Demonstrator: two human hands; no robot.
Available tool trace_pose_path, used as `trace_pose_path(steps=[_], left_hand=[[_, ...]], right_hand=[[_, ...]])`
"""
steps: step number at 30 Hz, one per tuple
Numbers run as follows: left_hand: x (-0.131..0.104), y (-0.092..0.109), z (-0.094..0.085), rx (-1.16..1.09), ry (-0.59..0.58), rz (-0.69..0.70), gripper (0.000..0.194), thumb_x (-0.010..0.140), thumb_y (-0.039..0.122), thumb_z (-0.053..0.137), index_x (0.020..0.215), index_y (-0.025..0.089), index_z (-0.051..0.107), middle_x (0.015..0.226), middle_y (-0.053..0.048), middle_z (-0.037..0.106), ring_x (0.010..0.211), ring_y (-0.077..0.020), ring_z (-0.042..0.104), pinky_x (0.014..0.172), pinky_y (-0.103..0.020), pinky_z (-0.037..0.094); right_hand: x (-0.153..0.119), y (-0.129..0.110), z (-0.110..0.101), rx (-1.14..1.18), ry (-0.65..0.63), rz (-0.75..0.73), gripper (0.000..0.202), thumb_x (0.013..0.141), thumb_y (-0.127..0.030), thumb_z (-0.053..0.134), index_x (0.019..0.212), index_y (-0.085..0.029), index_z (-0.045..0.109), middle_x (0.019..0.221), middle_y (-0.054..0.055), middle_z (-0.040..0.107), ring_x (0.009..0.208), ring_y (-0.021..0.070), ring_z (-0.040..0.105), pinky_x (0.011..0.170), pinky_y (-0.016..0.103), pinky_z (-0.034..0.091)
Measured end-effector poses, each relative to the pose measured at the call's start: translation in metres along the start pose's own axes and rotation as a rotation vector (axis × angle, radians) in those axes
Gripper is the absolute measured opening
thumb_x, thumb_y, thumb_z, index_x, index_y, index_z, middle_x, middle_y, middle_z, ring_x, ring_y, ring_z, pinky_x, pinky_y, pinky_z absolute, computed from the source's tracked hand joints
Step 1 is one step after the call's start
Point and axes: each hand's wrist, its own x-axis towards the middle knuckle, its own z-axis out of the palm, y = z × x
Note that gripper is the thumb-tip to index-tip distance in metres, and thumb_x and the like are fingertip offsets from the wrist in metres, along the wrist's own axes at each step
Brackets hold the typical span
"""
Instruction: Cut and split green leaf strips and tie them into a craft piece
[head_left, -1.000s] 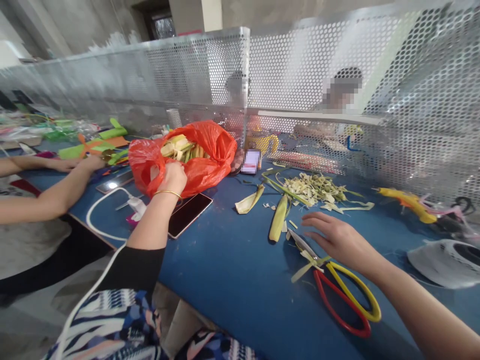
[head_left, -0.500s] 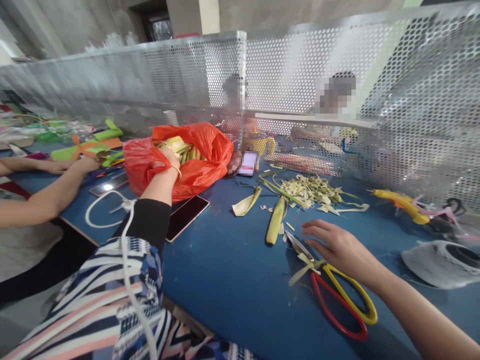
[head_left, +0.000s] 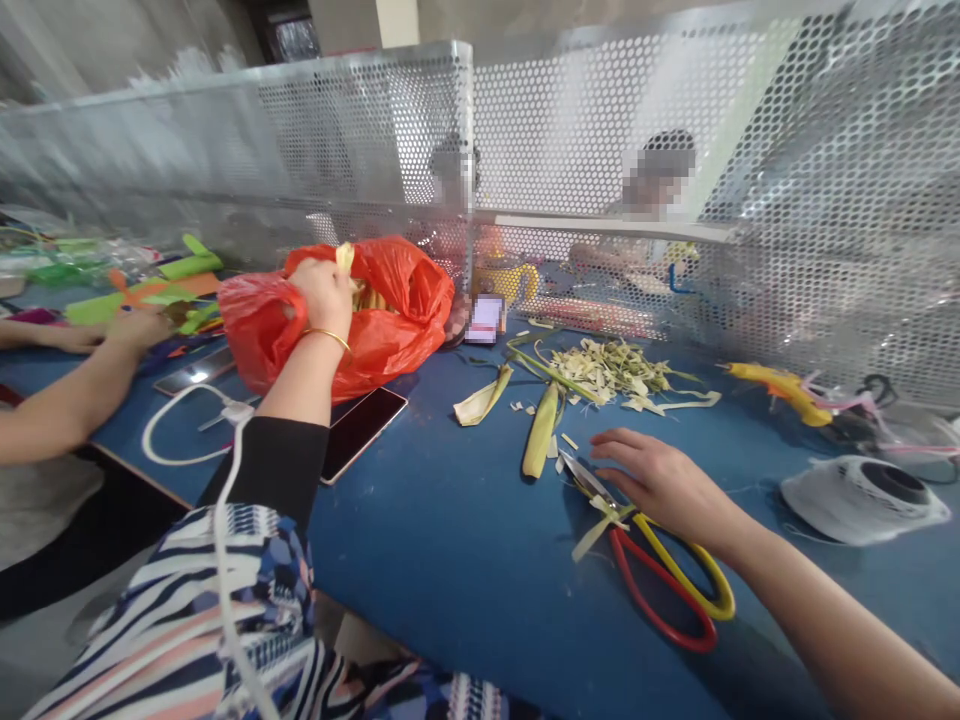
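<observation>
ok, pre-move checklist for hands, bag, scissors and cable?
1. Left hand holding a pale piece: ok, one end shows above the hand.
2. Red bag open at the top: ok.
3. Right hand free: ok, grips nothing.
4. Right hand touching the scissors: cannot tell.
5. Scissors clear of scraps: not ok, a leaf strip lies across the pivot.
6. White cable clear of the patterned clothing: not ok, crosses in front.

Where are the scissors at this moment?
In the head view, the scissors lie on the table right of centre, beside the right hand and near a green husk.
</observation>
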Motion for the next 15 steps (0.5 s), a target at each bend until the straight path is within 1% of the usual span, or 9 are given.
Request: trace_pose_path(steps=[1, 2, 3, 5, 8, 10, 11, 13, 15], left_hand=[[-0.005, 0.012, -0.004, 0.001, 0.035, 0.024, 0.033, 0.099, 0.034, 0.038, 0.099, 0.018, 0.067, 0.119, -0.013, 0.064, 0.129, -0.0324, 0.05, 0.109, -0.048, 0.035], [-0.013, 0.024, -0.006, -0.005, 0.073, 0.084, 0.029, 0.098, 0.039, 0.044, 0.099, 0.023, 0.068, 0.119, -0.009, 0.065, 0.126, -0.0293, 0.053, 0.105, -0.041, 0.038], [-0.022, 0.037, -0.007, -0.022, 0.104, 0.137, 0.028, 0.097, 0.04, 0.046, 0.095, 0.023, 0.069, 0.117, -0.008, 0.066, 0.121, -0.0279, 0.056, 0.101, -0.038, 0.041], [-0.047, 0.062, -0.004, -0.054, 0.073, 0.31, 0.031, 0.098, 0.04, 0.047, 0.094, 0.021, 0.07, 0.118, -0.009, 0.068, 0.111, -0.0274, 0.062, 0.093, -0.038, 0.044], [-0.091, 0.093, 0.015, -0.151, -0.052, 0.585, 0.026, 0.098, 0.033, 0.049, 0.098, 0.022, 0.072, 0.113, -0.008, 0.072, 0.098, -0.0233, 0.066, 0.081, -0.033, 0.047], [-0.121, 0.106, 0.031, -0.186, -0.158, 0.788, 0.026, 0.099, 0.028, 0.048, 0.098, 0.024, 0.074, 0.107, -0.006, 0.075, 0.087, -0.0203, 0.069, 0.073, -0.03, 0.047], [-0.134, 0.11, 0.039, -0.197, -0.201, 0.907, 0.028, 0.099, 0.024, 0.047, 0.099, 0.025, 0.074, 0.105, -0.006, 0.075, 0.085, -0.0195, 0.069, 0.07, -0.029, 0.047], [-0.155, 0.113, 0.052, -0.206, -0.229, 1.108, 0.03, 0.099, 0.018, 0.045, 0.102, 0.022, 0.074, 0.106, -0.007, 0.076, 0.088, -0.0193, 0.071, 0.07, -0.028, 0.049], [-0.169, 0.112, 0.061, -0.239, -0.215, 1.158, 0.028, 0.098, 0.017, 0.046, 0.102, 0.019, 0.074, 0.102, -0.009, 0.076, 0.088, -0.0195, 0.072, 0.072, -0.028, 0.051]], right_hand=[[-0.001, 0.001, 0.0, -0.006, 0.003, 0.006, 0.027, 0.095, -0.02, 0.047, 0.099, -0.022, 0.073, 0.11, 0.011, 0.075, 0.095, 0.0237, 0.074, 0.081, 0.036, 0.061], [-0.001, 0.001, 0.0, -0.014, 0.009, 0.017, 0.026, 0.094, -0.021, 0.047, 0.098, -0.022, 0.073, 0.111, 0.011, 0.075, 0.094, 0.0236, 0.074, 0.08, 0.036, 0.061], [-0.001, 0.002, 0.0, -0.022, 0.017, 0.032, 0.026, 0.094, -0.021, 0.047, 0.097, -0.022, 0.073, 0.111, 0.011, 0.075, 0.093, 0.0236, 0.074, 0.08, 0.036, 0.061], [0.001, 0.002, -0.001, -0.019, 0.054, 0.08, 0.027, 0.094, -0.023, 0.046, 0.096, -0.021, 0.073, 0.111, 0.011, 0.075, 0.092, 0.0241, 0.073, 0.079, 0.037, 0.06], [0.013, -0.002, -0.006, 0.097, 0.171, 0.226, 0.026, 0.093, -0.028, 0.048, 0.096, -0.021, 0.073, 0.106, 0.011, 0.076, 0.091, 0.0251, 0.072, 0.078, 0.038, 0.058], [0.027, -0.006, -0.011, 0.294, 0.252, 0.391, 0.024, 0.091, -0.034, 0.053, 0.094, -0.021, 0.073, 0.097, 0.009, 0.077, 0.084, 0.0237, 0.072, 0.075, 0.037, 0.058], [0.034, -0.008, -0.012, 0.435, 0.279, 0.488, 0.025, 0.091, -0.038, 0.054, 0.091, -0.021, 0.072, 0.091, 0.008, 0.077, 0.081, 0.0227, 0.071, 0.073, 0.036, 0.058], [0.048, -0.013, -0.013, 0.798, 0.275, 0.673, 0.03, 0.09, -0.044, 0.055, 0.082, -0.02, 0.069, 0.084, 0.008, 0.076, 0.076, 0.02, 0.071, 0.065, 0.031, 0.057], [0.056, -0.017, -0.011, 1.074, 0.202, 0.769, 0.026, 0.081, -0.044, 0.068, 0.077, -0.019, 0.069, 0.075, 0.005, 0.073, 0.066, 0.0165, 0.067, 0.056, 0.027, 0.055]])
